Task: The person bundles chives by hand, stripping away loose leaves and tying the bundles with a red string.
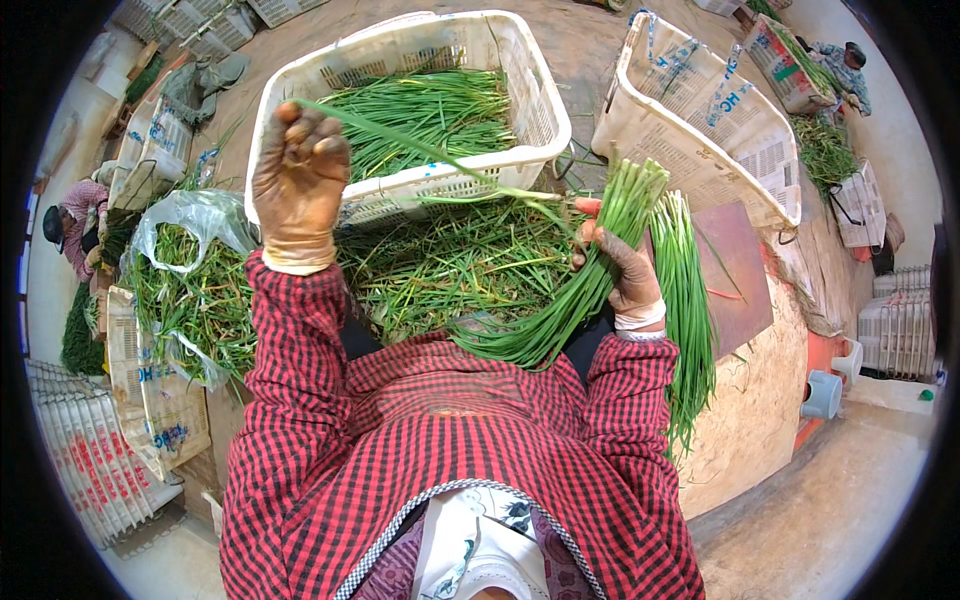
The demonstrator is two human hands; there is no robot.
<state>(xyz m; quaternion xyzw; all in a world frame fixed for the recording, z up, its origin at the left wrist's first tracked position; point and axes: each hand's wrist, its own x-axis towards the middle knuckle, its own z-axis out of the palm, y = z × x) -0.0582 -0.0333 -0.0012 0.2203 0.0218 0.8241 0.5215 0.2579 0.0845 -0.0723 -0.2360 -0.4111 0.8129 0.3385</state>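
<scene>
My right hand [631,279], in a soiled glove, grips a bunch of garlic chives [592,262] below its pale cut ends. The green leaves of this bunch hang down towards my lap. Raised on the left, my gloved left hand [301,184] has its fingers curled at the tip of a long loose chive leaf [420,146]. That leaf stretches across to the fingers of my right hand. Beside my right wrist lies a second bunch of chives [682,315] on a reddish-brown board [731,277]. A heap of loose green and yellowed leaves [457,262] spreads before my lap.
Chives fill the bottom of a white plastic crate [559,131] ahead. Another white crate [697,161] stands at front right. On the left, a clear plastic bag [187,217] overflows with leaf scraps. Two other people [79,217] [844,71] work among crates at both sides.
</scene>
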